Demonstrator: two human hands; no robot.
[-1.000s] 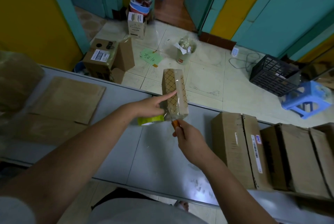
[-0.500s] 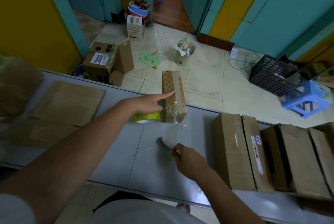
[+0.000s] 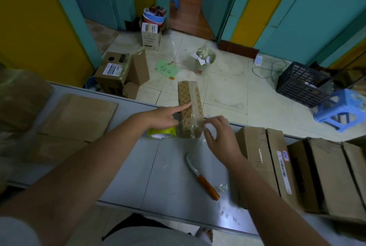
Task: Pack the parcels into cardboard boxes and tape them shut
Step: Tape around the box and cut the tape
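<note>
Cardboard box being taped shut, held btwn both hands.
Box is stood on end on table, long axis approx. upright, top pointed up & away from person, patterned face turned toward L hand. L index is laid straight on that face; roll sits under the palm, grip on it can't be told. R hand, blurred, fingers loosely bent at box's near R corner, nothing seen held. Knife is left nearer than R hand. Next, as judged: roll's loose end to be pressed flat while box is steadied.
</note>
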